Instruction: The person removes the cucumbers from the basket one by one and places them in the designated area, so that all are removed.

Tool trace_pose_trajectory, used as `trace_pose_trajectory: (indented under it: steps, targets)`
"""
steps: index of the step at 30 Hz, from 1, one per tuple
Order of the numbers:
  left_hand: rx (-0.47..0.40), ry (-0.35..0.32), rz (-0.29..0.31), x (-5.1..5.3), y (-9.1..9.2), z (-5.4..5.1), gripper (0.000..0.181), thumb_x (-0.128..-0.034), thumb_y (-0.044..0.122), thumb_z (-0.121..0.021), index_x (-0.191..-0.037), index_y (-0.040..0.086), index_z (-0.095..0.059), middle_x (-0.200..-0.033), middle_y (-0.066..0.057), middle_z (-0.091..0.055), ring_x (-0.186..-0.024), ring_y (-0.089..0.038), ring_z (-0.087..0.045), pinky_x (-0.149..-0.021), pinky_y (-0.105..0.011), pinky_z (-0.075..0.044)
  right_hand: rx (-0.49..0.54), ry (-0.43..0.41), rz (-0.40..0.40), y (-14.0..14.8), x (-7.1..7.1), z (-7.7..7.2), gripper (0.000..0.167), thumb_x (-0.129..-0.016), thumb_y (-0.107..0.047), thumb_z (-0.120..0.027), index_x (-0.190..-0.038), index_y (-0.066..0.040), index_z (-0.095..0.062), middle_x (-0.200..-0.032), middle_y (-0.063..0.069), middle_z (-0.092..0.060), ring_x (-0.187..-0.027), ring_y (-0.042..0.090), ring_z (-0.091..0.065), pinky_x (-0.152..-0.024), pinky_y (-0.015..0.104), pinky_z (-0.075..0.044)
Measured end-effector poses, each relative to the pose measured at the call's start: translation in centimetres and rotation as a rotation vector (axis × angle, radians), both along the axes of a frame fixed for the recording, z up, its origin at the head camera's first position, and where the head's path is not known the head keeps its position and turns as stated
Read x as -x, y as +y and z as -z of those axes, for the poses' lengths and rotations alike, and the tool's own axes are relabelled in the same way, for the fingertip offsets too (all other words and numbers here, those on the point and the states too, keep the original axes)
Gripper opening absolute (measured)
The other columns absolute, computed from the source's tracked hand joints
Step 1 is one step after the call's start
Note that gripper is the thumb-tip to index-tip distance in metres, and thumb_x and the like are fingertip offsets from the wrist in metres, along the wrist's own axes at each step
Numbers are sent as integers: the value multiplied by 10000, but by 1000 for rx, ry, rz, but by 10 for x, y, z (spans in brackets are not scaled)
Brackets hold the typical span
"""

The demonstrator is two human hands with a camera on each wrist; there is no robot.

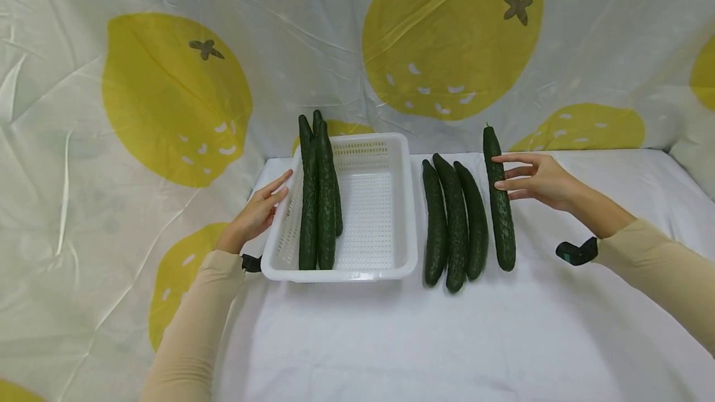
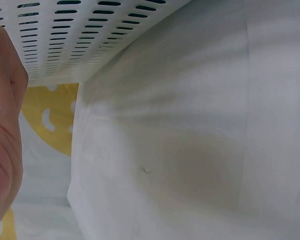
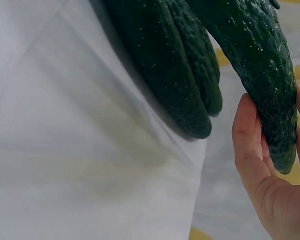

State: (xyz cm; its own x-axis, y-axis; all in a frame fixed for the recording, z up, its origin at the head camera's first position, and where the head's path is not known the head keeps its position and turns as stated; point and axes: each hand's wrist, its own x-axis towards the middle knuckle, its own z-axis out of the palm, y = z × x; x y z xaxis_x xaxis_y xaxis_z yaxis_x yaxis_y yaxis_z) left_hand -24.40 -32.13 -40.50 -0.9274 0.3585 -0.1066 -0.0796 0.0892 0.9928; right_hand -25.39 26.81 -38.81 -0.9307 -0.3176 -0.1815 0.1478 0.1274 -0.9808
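In the head view, with twelve o'clock away from me, the fingers of my right hand pinch a cucumber in its far half, well out at three o'clock from the white basket. I judge it fairly weighty for its slimness, stiff enough not to sag, yet likely to snap if bent hard. The middle would be the balanced place to hold; from up here the near end may dip. My left hand is at the basket's nine o'clock, fingers fairly straight against the outer wall (the lower ones are hidden). Inside, along the nine o'clock side, lie three dark cucumbers, their tips poking over the far rim. Three loose cucumbers on the bench stand between the held one and the basket, in the way of a low, straight path. A lemon-print backdrop hangs at twelve.

In the left wrist view, the slotted wall fills ten to twelve o'clock and my hand edges in at nine; its fingertips are out of sight.

In the right wrist view, the held cucumber slants at two o'clock, fingers on both sides near its tapered end. Its bumpy, shiny skin could be a little slippery. Loose neighbours lie at twelve, apart from it.
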Motion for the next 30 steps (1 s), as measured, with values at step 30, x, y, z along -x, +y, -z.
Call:
trace_pose_trajectory:
  steps: [30]
  targets:
    - [-25, -40, 12, 0, 0, -1, 566, -1095, 205, -403, -1613, 234, -176, -1031, -30, -611, -649, -71, -627, -544, -177, -501, -49, -10, -36, 12, -5, 46, 573, -892, 1, -736, -1427, -68, -545, -1185, 227, -501, -882, 165, -669, -752, 389, -585]
